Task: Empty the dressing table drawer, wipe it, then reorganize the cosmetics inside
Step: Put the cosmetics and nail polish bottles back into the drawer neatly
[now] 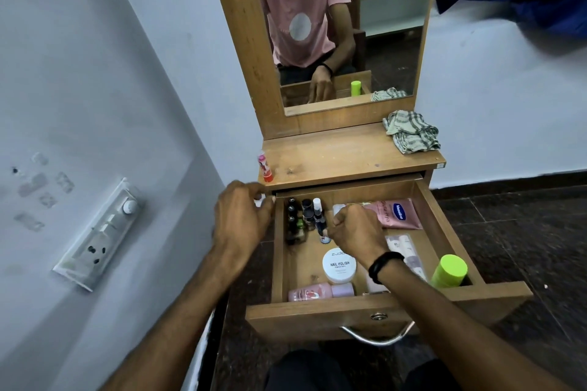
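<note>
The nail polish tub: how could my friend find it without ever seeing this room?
Look under the mirror at the open drawer. Near its front, just behind the pink bottle lying on its side, sits the nail polish tub. It is the only round white tub, with NAIL POLISH printed on its lid.

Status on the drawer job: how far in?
Early, by the look of it. Done: drawer pulled open; one pink-and-red tube stands on the tabletop. In hand: right hand reaches among the small bottles; left hand at the drawer's back-left corner. Left: nail polish jar, pink bottle, green-capped bottle, Vaseline tube inside; cloth lies on top, so wiping, reorganizing seemingly remain.
</note>
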